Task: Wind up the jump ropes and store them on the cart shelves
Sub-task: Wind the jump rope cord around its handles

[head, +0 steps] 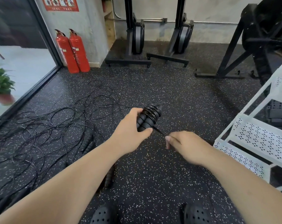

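No text can be read anywhere. A red sign point(61, 4) on the far left wall bears small picture panels over a line of white characters, too blurred to make out. Two red extinguishers point(73, 50) below it each carry a small pale label point(76, 49), also illegible.

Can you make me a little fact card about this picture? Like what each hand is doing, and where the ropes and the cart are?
left hand: grips two black jump rope handles with rope wound round them
right hand: pinches the loose rope end
floor: tangled jump ropes lie on it at the left, not yet wound
cart: white, with perforated shelves, at the right
by the wall: two red fire extinguishers
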